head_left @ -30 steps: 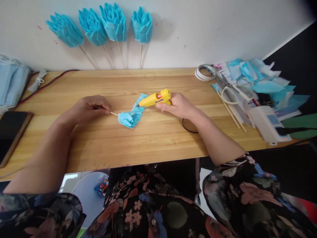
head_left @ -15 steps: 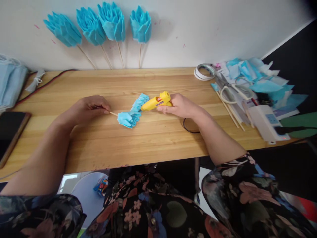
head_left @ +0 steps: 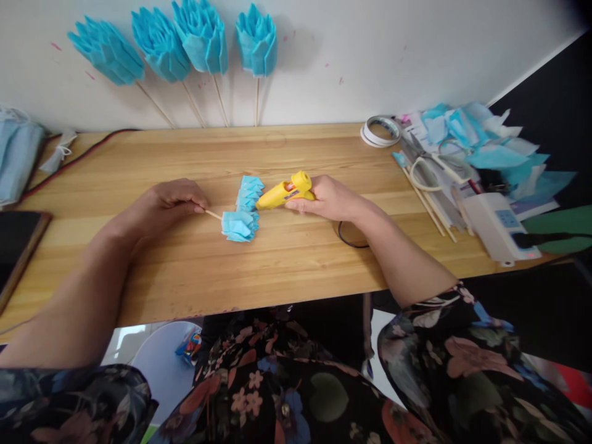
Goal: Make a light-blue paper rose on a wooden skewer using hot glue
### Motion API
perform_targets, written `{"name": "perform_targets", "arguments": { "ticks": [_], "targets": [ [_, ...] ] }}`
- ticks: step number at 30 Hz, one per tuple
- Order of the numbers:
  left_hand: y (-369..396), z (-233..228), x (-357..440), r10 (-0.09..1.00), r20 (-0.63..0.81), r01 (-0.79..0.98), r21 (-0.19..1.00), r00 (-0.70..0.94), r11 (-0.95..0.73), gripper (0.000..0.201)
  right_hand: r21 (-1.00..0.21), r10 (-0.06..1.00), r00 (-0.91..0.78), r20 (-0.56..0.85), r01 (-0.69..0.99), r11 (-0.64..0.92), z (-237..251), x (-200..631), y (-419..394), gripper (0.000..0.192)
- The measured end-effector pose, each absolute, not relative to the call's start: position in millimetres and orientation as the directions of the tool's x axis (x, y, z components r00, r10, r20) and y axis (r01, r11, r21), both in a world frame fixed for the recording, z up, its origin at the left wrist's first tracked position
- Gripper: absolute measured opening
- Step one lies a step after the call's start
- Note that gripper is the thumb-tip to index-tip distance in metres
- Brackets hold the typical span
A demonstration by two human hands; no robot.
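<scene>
My left hand (head_left: 163, 203) pinches a thin wooden stick (head_left: 213, 214) that carries a folded blue paper flower (head_left: 242, 212) lying on the wooden table (head_left: 277, 265). A yellow glue gun (head_left: 285, 190) is gripped in my right hand (head_left: 329, 198), its nozzle pointing left and touching the loose upper part of the blue folds. A black cord (head_left: 350, 240) loops on the table under my right wrist.
Several finished blue flowers on sticks (head_left: 203, 43) lean on the white wall. A tape roll (head_left: 380, 131), scissors (head_left: 428, 169), sticks, blue scraps (head_left: 490, 148) and a white device (head_left: 497, 225) crowd the right end. A dark phone (head_left: 16, 243) and blue masks (head_left: 16, 157) lie at left.
The loose strip of blue folds has swung up and closer to the flower head. The glue gun has shifted slightly left and down with it. My left hand has stayed put on the stick.
</scene>
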State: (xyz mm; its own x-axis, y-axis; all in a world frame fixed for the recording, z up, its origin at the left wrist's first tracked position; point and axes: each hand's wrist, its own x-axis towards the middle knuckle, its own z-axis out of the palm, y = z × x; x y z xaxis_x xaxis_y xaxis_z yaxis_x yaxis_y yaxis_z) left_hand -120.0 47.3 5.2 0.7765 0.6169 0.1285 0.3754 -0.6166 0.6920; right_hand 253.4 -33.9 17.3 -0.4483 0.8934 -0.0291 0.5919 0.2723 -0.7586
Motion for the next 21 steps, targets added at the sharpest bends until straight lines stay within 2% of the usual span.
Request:
{"name": "perform_targets", "arguments": {
  "ticks": [9, 17, 21],
  "targets": [
    [50.0, -2.2, -121.0, 0.643, 0.103, 0.423, 0.673, 0.759, -0.607, 0.031, -0.756, 0.890, -0.456, 0.010, 0.579, 0.305, 16.5, 255.4, -33.9, 0.047],
    [47.6, 7.0, -119.2, 0.633, 0.038, 0.450, 0.671, 0.773, -0.590, 0.030, -0.794, 0.910, -0.394, 0.130, 0.508, 0.334, 19.5, 259.5, -34.8, 0.053],
    [47.1, 9.2, -118.9, 0.638, 0.018, 0.457, 0.681, 0.770, -0.572, 0.032, -0.778, 0.918, -0.380, 0.113, 0.541, 0.319, 11.6, 252.2, -34.0, 0.049]
  ]
}}
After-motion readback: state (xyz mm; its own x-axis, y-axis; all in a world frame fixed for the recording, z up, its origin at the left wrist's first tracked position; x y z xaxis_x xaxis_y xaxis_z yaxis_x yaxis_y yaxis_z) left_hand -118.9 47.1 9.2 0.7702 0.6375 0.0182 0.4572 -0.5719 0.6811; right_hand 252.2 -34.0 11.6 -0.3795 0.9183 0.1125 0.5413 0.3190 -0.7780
